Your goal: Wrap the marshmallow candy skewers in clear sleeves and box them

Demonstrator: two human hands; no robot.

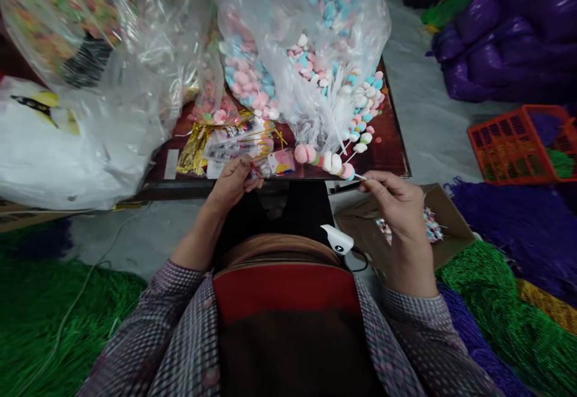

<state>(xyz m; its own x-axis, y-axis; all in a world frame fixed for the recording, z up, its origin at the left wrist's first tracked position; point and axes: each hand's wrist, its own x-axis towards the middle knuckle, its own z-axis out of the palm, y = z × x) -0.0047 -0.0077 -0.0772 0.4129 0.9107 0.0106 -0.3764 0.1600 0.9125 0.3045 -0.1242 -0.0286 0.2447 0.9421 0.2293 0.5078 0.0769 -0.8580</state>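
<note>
My right hand pinches the white stick of a marshmallow skewer, whose pink, white and blue pieces point left over the table's front edge. In my left hand is a small clear printed bag, gripped at one end; its other end lies close to the skewer's tip. I cannot tell whether the tip touches the bag. Behind the left hand lie more printed bags and a bundle of gold twist ties. Several finished-looking skewers and a bunch of white sticks lie beyond the right hand.
A big clear bag of marshmallows stands at the back of the dark red table. Other candy bags and a white plastic bag fill the left. A cardboard box holding wrapped pieces and an orange crate are at right.
</note>
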